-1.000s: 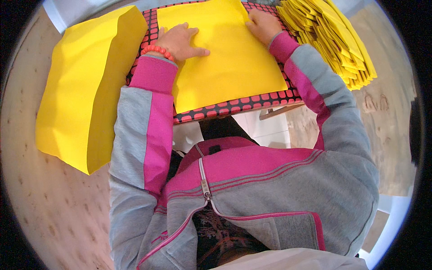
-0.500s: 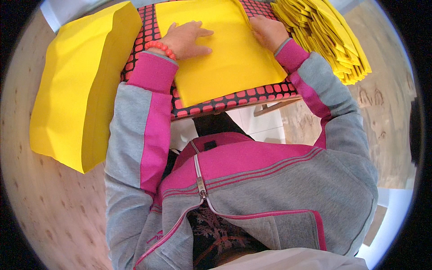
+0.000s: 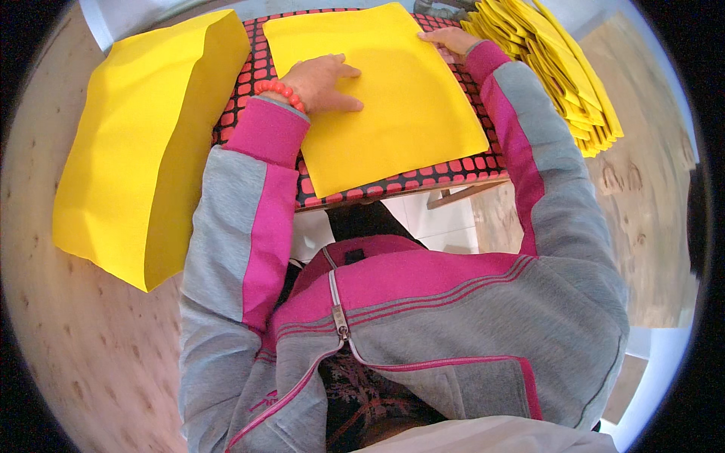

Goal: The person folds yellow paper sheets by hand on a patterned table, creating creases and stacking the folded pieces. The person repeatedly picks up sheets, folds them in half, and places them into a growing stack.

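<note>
A flat rectangular yellow cloth piece (image 3: pixel 400 113) lies on the table in front of me, its near corner close to the table's front edge. My left hand (image 3: pixel 321 83), with a coral bead bracelet (image 3: pixel 281 91) at the wrist, rests on its left side, fingers spread. At the far right edge of the cloth is my right hand (image 3: pixel 451 39), its fingers drawn together with the fingertips at that edge. The undersides of those fingers are partly hidden.
A thick pile of yellow cloth (image 3: pixel 113 151) overhangs the table's left side. Many folded yellow pieces (image 3: pixel 555 68) are stacked at the right. Red-and-black patterned covering (image 3: pixel 434 175) lies over the table. Wood-look floor (image 3: pixel 634 196) surrounds it.
My right hand has moved up along the right edge of the cloth, which now lies flatter and straighter there. My left hand stays spread on the cloth.
</note>
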The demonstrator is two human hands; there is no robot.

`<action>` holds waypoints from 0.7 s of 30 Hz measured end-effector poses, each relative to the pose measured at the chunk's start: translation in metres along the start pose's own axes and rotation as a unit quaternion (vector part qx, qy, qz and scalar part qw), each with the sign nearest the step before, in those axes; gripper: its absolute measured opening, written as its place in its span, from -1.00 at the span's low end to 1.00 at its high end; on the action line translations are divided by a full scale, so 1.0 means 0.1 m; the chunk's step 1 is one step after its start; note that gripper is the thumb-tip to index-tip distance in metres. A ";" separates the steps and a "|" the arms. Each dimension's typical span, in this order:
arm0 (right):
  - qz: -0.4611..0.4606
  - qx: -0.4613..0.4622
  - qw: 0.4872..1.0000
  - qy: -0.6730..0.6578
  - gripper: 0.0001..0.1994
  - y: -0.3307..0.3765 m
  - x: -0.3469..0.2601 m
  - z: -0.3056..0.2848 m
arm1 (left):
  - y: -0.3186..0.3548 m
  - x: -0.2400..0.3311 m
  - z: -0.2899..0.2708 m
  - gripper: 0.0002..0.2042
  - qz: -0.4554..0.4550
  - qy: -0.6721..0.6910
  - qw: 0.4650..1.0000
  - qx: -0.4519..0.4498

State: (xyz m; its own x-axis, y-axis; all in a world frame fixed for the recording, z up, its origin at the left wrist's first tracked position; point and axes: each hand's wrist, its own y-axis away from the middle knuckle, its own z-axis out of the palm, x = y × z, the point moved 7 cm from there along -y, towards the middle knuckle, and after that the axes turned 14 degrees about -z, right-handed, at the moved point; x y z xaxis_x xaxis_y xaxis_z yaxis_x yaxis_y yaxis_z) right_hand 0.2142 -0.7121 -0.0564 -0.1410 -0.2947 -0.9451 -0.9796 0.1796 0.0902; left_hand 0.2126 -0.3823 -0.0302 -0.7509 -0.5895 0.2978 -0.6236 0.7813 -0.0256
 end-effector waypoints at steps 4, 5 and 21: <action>-0.067 -0.052 0.938 0.335 -0.65 -0.22 -0.20 0.09 | 0.01 -0.01 -0.02 -0.30 -0.002 -0.014 1.000 0.005; -0.166 -0.057 0.902 0.394 -0.64 -0.22 -0.37 0.19 | 0.01 0.00 -0.05 -0.30 -0.007 -0.010 1.000 0.007; -0.014 -0.025 0.999 -0.030 -0.64 0.12 0.01 -0.05 | 0.03 -0.04 -0.15 -0.24 -0.089 -0.092 0.992 -0.015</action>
State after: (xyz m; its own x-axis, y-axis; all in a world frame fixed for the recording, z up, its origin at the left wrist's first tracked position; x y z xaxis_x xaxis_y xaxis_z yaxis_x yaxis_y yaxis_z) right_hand 0.2016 -0.7143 -0.0544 -0.1063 -0.2418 -0.9645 -0.9892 0.1238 0.0780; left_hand 0.2172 -0.3748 -0.0174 -0.6589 -0.7433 0.1153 -0.7445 0.6663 0.0407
